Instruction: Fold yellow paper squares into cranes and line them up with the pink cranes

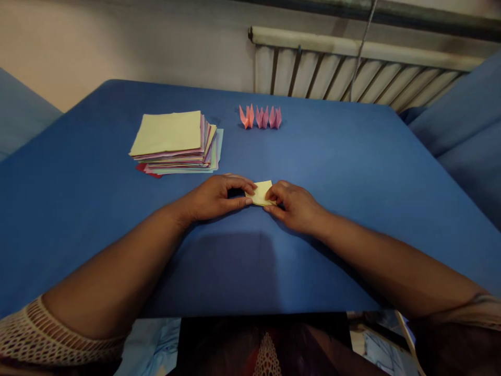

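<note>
A small folded piece of yellow paper (261,192) lies at the middle of the blue table, between my two hands. My left hand (221,196) pinches its left end with thumb and fingers. At the right end, my right hand (294,205) grips the paper, with the thumb along the near edge and curled fingers on top. Fingertips cover both ends of the paper, so its full outline is hidden.
A tall stack of coloured paper sheets (168,133), yellow on top, stands at the back left. Three folded paper figures, one orange (247,117) and two pink (269,118), stand in a row near the blue table's (332,156) far edge. Behind is a radiator (313,68).
</note>
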Demonstrator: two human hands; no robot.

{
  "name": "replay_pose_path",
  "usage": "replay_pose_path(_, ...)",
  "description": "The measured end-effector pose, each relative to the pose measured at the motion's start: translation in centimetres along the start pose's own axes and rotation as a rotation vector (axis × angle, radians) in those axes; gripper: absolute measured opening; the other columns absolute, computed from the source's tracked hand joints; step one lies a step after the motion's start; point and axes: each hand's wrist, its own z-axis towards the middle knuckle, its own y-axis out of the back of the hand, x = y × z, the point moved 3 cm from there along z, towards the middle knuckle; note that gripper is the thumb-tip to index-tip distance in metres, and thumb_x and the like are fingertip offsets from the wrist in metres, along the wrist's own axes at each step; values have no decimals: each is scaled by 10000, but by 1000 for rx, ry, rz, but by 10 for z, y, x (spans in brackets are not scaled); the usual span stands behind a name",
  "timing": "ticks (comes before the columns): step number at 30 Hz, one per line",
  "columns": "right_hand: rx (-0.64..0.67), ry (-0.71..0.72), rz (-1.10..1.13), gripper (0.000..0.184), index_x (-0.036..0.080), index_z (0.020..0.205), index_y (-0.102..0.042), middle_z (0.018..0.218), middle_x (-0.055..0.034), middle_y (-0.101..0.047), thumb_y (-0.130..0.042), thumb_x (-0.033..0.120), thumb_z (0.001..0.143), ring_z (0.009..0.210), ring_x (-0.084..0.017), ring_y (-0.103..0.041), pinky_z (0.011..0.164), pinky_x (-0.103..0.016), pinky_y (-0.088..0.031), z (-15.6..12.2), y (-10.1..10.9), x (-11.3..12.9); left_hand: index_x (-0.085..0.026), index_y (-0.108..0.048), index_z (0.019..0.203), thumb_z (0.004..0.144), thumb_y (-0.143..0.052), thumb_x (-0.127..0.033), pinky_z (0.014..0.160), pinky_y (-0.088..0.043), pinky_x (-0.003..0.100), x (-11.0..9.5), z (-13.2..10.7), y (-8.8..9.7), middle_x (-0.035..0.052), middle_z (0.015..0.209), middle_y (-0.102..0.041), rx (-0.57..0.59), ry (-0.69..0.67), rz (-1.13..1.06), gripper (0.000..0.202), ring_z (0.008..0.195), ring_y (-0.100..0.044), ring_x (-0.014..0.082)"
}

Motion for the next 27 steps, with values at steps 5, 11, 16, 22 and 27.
replay_pose_path(5,-2,-16,50,71,196,956,-593,934,-38,-608,-575,247,911,804,-151,-574,741,-287,-444,0,2,-1,-199,-695,996,827,-658,-417,1002,-477,352,-1,-1,1,58,1132,-710,-15,62,-68,279,1068,-651,194)
replay_pose_path(11,-12,-16,77,59,196,935,-606,909,-29,-609,-570,234,907,786,-143,-568,720,-271,-432,0,2,-1,-198,-692,983,820,-661,-413,1014,-474,360,-1,0,2,59,1155,-706,-20,63,-54,272,1086,-646,192)
replay_pose_path(16,-9,-23,50,77,201,935,-611,908,-29,-615,-541,229,918,801,-151,-561,739,-280,-422,1,3,-1,-204,-701,973,853,-620,-436,995,-487,360,-1,1,0,52,1126,-715,-46,78,-60,274,1051,-656,185)
replay_pose_path(22,-1,-43,-11,123,187,981,-603,953,-57,-617,-492,216,934,831,-165,-564,763,-298,-419,1,2,-2,-205,-695,1044,813,-663,-440,1038,-451,388,0,0,1,70,1231,-673,-54,76,-17,331,1137,-618,222)
replay_pose_path(27,-4,-29,-49,58,188,930,-578,952,-50,-583,-574,193,873,829,-164,-547,761,-298,-423,-4,1,4,-213,-695,908,823,-629,-343,1067,-398,444,4,2,-3,63,1268,-646,-50,34,158,168,1177,-576,236)
